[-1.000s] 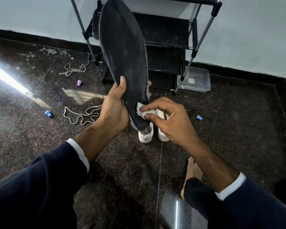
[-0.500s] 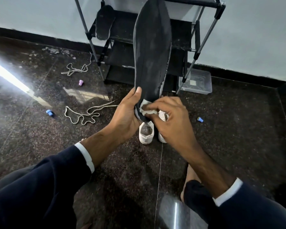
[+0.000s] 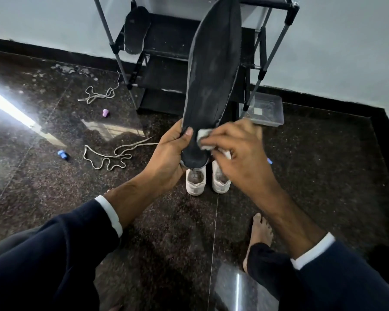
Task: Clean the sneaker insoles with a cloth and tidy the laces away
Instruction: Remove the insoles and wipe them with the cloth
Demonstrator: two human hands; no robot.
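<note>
My left hand grips the heel end of a long black insole that stands upright in front of me. My right hand pinches a small white cloth against the insole's lower part; the hand is blurred. A second black insole leans on the shoe rack's upper shelf. Two white sneakers stand side by side on the floor below my hands. One pale lace lies on the floor at the left, another lace further back.
A black metal shoe rack stands against the wall. A clear plastic box sits at its right foot. Small caps lie on the dark floor: purple, blue, blue. My bare foot rests at the lower right.
The insole has swung from leaning left to upright and tilted right. My right hand with the cloth has shifted right and slightly up along the heel area.
</note>
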